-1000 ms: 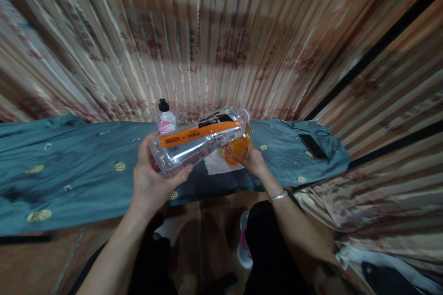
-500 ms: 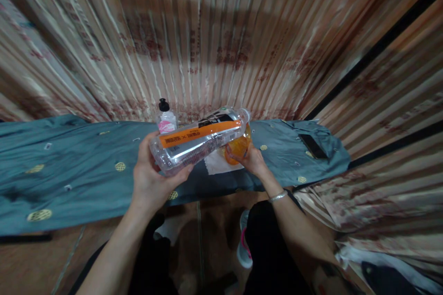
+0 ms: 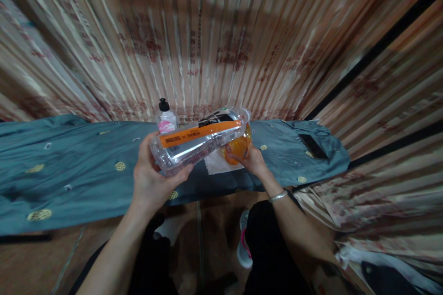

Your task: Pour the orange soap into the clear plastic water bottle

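Observation:
My left hand [image 3: 155,179] is wrapped round the base of a large clear plastic bottle [image 3: 204,136] with an orange and black label. The bottle is tilted, its neck pointing right and slightly up. Behind that neck, an orange bottle [image 3: 238,150] is held low down by my right hand [image 3: 252,161]; whether the orange is liquid or plastic I cannot tell. The clear bottle's mouth hides the top of the orange bottle. Beneath the orange bottle lies a white tissue [image 3: 219,166].
A clear bottle with a black pump top [image 3: 165,117] stands behind my left hand. A black phone [image 3: 313,146] lies to the right on the teal patterned cloth [image 3: 86,161]. Pleated curtains [image 3: 207,55] hang behind and to the right, beside a black pole [image 3: 374,50].

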Motion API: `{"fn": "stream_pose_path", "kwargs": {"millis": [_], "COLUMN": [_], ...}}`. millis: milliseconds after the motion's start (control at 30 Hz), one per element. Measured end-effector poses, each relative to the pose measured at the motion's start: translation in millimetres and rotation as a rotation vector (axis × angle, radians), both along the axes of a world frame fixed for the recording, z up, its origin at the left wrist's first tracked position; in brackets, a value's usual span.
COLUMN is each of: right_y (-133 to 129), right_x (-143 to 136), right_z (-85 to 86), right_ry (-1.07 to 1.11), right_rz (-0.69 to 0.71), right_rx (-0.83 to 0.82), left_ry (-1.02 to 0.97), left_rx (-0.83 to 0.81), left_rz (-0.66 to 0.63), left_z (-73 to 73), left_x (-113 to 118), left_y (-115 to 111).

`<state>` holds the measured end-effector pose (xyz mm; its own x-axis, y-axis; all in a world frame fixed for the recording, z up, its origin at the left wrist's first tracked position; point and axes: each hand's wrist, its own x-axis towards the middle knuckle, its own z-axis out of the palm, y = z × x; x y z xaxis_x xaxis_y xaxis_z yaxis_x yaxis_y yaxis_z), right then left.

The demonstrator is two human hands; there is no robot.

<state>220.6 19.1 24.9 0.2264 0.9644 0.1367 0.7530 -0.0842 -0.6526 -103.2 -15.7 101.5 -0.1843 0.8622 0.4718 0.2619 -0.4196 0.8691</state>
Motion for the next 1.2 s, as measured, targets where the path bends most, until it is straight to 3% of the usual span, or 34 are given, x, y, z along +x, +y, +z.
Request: {"fn": "stream_pose_path", "kwargs": {"millis": [167, 300, 467, 1200], "right_y": [0.1, -0.8, -2.1, -0.5], "right_x": [2.4, 0.8, -4.8, -1.6], "right_z": [-0.9, 0.9, 3.8, 0.8], "right_ry": [-0.023, -0.032, -0.036, -0.038], "right_rz": [0.009, -0.003, -0.019, -0.03], "right_rx": [0.009, 0.007, -0.002, -0.016], "left_ry": [-0.009, 0.08, 0.021, 0.019], "left_rx": [0.017, -0.01, 0.056, 0.101], "left_rz": [0.016, -0.069, 0.013, 0.015], "left_z": [-1.8, -1.7, -5.6, -8.6], "left_x": [-0.1, -5.2, -1.4, 0.8], "left_y": [0.3, 0.9, 1.4, 2.9]}}
